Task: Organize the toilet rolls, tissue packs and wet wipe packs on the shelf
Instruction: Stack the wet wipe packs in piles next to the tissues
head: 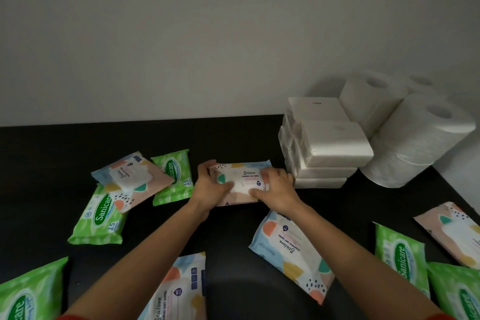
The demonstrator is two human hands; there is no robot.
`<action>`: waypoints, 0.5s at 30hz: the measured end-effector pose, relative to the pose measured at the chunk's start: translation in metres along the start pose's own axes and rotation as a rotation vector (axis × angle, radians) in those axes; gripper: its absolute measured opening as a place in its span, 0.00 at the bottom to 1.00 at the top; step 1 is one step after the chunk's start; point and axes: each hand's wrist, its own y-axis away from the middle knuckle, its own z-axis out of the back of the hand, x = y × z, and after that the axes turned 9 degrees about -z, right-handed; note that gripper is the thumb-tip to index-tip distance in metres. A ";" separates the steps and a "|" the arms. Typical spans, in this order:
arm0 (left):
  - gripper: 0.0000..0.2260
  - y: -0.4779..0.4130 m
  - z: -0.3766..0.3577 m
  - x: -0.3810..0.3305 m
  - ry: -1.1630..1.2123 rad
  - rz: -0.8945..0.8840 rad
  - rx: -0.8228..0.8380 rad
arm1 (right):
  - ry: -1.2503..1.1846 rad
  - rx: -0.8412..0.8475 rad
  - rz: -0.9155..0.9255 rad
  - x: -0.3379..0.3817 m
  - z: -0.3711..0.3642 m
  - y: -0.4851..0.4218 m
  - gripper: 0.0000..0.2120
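Both hands grasp one wipe pack (242, 179): the left hand (210, 186) curls round its left end and the right hand (276, 189) round its right end, thumbs lying on the printed top. The pack sits just left of the tissue stack (324, 148), low over the black shelf (52, 153); whether it rests on the board or is slightly lifted cannot be told. Its long axis runs left to right, along the shelf's back edge, with the label face up and the lettering upright toward the person.

The stack is white packs piled in layers, a front pile against a back pile. Right of the stack, close against it, stand toilet rolls (420, 135), two high with holes upward, and more behind them. Farther left of the stack a pastel pack (130, 182) lies tilted across two green packs (100, 215). In front of the stack a second pastel pack (291, 252) lies diagonally, its lettering upside down. Front right of the stack lie a green pair (401, 257) and a third pastel pack (452, 231). Front left lie a fourth pastel pack (179, 288) and a lone green pack (28, 293).
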 end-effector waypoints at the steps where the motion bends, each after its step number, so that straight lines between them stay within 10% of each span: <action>1: 0.29 -0.001 0.000 0.000 0.042 -0.014 -0.006 | -0.036 -0.011 0.005 -0.001 -0.001 0.000 0.29; 15: 0.21 -0.057 -0.017 -0.025 0.137 -0.032 -0.074 | -0.002 -0.177 0.239 0.015 -0.001 -0.016 0.30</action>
